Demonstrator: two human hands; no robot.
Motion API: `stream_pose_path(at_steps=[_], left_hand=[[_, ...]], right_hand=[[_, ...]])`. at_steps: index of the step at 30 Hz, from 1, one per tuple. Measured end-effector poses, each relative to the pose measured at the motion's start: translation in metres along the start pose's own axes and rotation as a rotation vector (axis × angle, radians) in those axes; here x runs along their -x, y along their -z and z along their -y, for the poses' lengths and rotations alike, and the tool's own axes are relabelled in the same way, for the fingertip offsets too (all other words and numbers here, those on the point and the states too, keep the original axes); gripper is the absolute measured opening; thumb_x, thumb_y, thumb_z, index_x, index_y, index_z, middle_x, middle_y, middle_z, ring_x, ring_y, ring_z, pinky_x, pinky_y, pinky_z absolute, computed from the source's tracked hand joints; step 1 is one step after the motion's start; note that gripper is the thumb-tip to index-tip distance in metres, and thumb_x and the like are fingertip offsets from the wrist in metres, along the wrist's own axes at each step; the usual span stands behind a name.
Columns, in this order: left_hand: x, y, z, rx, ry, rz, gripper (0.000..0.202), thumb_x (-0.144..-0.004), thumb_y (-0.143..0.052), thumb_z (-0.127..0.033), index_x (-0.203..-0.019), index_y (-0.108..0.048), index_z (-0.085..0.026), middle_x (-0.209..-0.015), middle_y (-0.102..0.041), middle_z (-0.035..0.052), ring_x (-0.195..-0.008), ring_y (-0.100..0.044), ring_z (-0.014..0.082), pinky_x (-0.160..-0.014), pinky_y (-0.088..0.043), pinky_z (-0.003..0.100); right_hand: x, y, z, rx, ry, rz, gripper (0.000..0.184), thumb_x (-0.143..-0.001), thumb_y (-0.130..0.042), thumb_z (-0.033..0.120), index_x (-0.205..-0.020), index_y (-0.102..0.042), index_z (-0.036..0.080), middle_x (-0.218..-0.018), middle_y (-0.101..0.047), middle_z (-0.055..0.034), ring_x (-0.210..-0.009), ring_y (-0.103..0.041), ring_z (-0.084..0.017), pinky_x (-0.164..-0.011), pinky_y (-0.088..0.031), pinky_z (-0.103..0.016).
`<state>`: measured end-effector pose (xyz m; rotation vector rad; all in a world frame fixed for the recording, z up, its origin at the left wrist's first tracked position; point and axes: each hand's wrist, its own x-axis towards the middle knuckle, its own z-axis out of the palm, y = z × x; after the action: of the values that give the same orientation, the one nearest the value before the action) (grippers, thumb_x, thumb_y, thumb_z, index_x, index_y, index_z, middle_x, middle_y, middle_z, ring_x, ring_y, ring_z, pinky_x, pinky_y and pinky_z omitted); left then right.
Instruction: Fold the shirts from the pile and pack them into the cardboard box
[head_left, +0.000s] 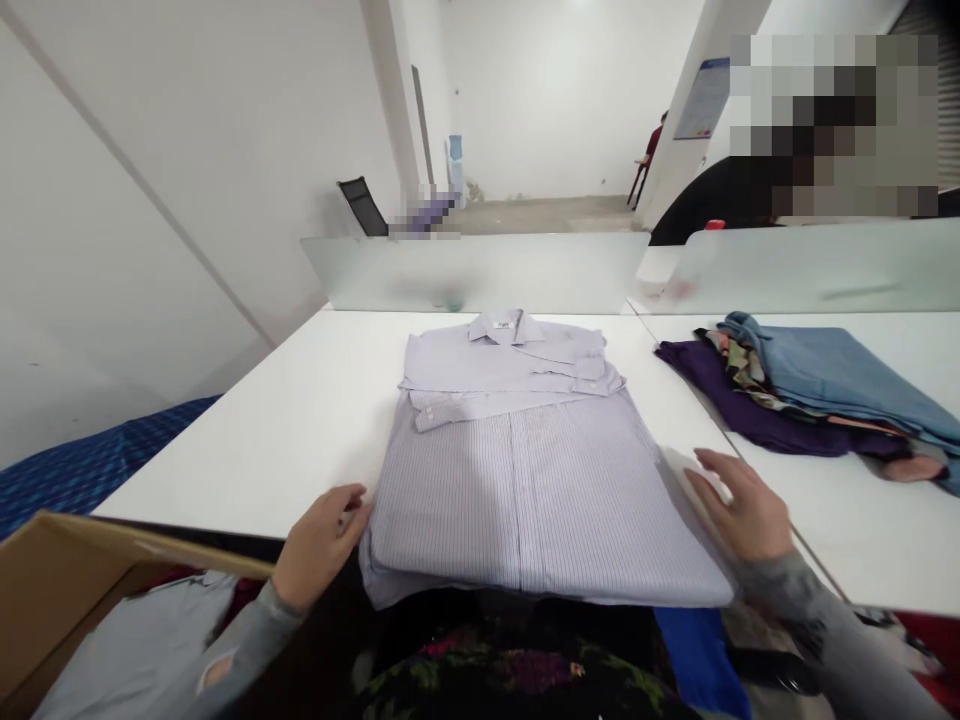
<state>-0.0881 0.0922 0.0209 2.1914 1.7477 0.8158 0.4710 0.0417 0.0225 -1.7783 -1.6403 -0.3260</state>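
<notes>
A pale lilac striped shirt (pixel 517 490) lies buttoned side up on the white table, its collar at the far end. Both sleeves are folded across its chest, one cuff to the left and one to the right. The shirt's lower end reaches over the table's near edge. My left hand (pixel 322 540) is beside the shirt's lower left side, fingers loosely curved and apart, with nothing in them. Off the lower right side is my right hand (pixel 741 505), thumb and fingers spread, also holding nothing.
Folded jeans (pixel 840 375) and purple cloth (pixel 780 425) are stacked at the right. A cardboard box (pixel 67 570) with clothes stands at the lower left. Frosted glass panels (pixel 487 272) line the table's far edge. Another person (pixel 712 195) is beyond them on the right.
</notes>
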Motion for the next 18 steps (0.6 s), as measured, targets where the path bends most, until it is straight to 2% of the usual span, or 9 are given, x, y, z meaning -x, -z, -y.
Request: stream_pose_path(at_steps=[2,4,7,9,11,13,15,18], left_hand=[[0.021,0.002,-0.019,0.038,0.078,-0.020,0.032,-0.086,-0.049,-0.052,-0.095,-0.057,-0.022,-0.089,-0.065,0.0041,-0.079,-0.063,0.0203,-0.077,-0.050,0.031],[0.040,0.001,-0.031,0.057,0.168,-0.031,0.030,-0.086,-0.049,-0.053,-0.087,-0.055,-0.024,-0.082,-0.064,0.0011,-0.073,-0.062,0.0190,-0.071,-0.048,0.030],[0.063,-0.009,-0.033,0.133,0.356,-0.035,0.037,-0.081,-0.052,-0.060,-0.080,-0.052,-0.023,-0.074,-0.061,0.0001,-0.068,-0.061,0.0204,-0.066,-0.047,0.032],[0.072,-0.021,-0.027,0.254,0.501,-0.069,0.045,-0.071,-0.061,-0.064,-0.083,-0.054,-0.021,-0.080,-0.064,0.0036,-0.077,-0.063,0.0247,-0.073,-0.049,0.036],[0.077,-0.035,-0.022,0.470,0.622,-0.100,0.056,-0.061,-0.072,-0.061,-0.094,-0.057,-0.018,-0.096,-0.067,0.0095,-0.096,-0.063,0.0294,-0.085,-0.050,0.039],[0.077,-0.049,-0.022,0.762,0.696,-0.070,0.064,-0.059,-0.077,-0.056,-0.105,-0.058,-0.016,-0.111,-0.066,0.0127,-0.109,-0.060,0.0298,-0.094,-0.048,0.040],[0.076,-0.059,-0.026,1.020,0.710,-0.006,0.063,-0.060,-0.079,-0.051,-0.109,-0.061,-0.015,-0.115,-0.066,0.0128,-0.112,-0.060,0.0283,-0.099,-0.046,0.039],[0.078,-0.063,-0.035,1.163,0.728,0.023,0.064,-0.057,-0.083,-0.048,-0.107,-0.064,-0.013,-0.111,-0.068,0.0130,-0.108,-0.062,0.0296,-0.100,-0.046,0.041]], right_hand=[[0.033,0.024,0.011,-0.009,-0.152,-0.066,0.033,-0.087,-0.050,0.048,-0.101,-0.065,0.022,-0.090,-0.066,-0.0060,-0.078,-0.063,-0.022,-0.074,-0.051,-0.035],[0.068,0.039,0.025,-0.031,-0.255,-0.116,0.029,-0.085,-0.051,0.050,-0.094,-0.064,0.026,-0.084,-0.066,-0.0041,-0.072,-0.062,-0.022,-0.070,-0.050,-0.036],[0.117,0.043,0.040,-0.083,-0.400,-0.180,0.027,-0.083,-0.053,0.052,-0.094,-0.064,0.029,-0.090,-0.067,-0.0041,-0.081,-0.065,-0.026,-0.078,-0.050,-0.041],[0.140,0.037,0.042,-0.161,-0.506,-0.164,0.032,-0.077,-0.057,0.056,-0.093,-0.065,0.030,-0.092,-0.068,-0.0040,-0.085,-0.065,-0.029,-0.081,-0.051,-0.044],[0.152,0.029,0.038,-0.271,-0.610,-0.096,0.037,-0.067,-0.065,0.060,-0.089,-0.067,0.029,-0.092,-0.068,-0.0040,-0.088,-0.065,-0.031,-0.084,-0.052,-0.044],[0.155,0.021,0.032,-0.413,-0.712,-0.038,0.041,-0.056,-0.074,0.057,-0.083,-0.067,0.027,-0.089,-0.068,-0.0038,-0.091,-0.064,-0.032,-0.085,-0.053,-0.043],[0.153,0.016,0.029,-0.631,-0.819,-0.053,0.041,-0.052,-0.078,0.052,-0.080,-0.066,0.025,-0.087,-0.068,-0.0029,-0.092,-0.064,-0.030,-0.083,-0.055,-0.041],[0.149,0.013,0.033,-1.047,-0.916,-0.067,0.032,-0.057,-0.079,0.047,-0.079,-0.066,0.027,-0.089,-0.069,-0.0014,-0.092,-0.066,-0.027,-0.077,-0.059,-0.038]])
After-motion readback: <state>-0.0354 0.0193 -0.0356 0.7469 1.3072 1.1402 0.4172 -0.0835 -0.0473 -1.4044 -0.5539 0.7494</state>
